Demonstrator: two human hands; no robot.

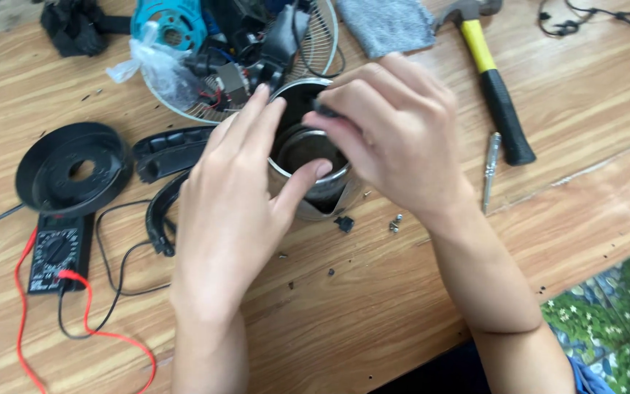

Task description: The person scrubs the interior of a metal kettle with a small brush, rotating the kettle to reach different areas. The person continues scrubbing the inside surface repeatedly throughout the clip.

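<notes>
I have the steel kettle body point(313, 171) standing upright in the middle of the wooden table point(402, 292), its open mouth facing up toward me, so its long axis runs straight up and down. My left hand point(231, 204) wraps its left side: the thumb hooks over the near rim, the fingers lie along the far-left rim, gripping the shell. My right hand point(395, 138) hovers directly over the mouth, fingers pinched around a small dark tool or part point(326, 111) that points down into the opening; what exactly it is I cannot tell. So the kettle lies right under my right hand and just right of my left palm, both hands in contact or nearly so.

To the right lie a slim screwdriver point(491, 169) and a yellow-handled hammer point(494, 87). Loose screws point(395, 222) sit just near-right of the kettle. To the left are the black round base point(74, 171), a black handle piece point(173, 149), and a multimeter point(56, 252) with red and black leads. A fan guard point(315, 51) heaped with parts sits at the far side.
</notes>
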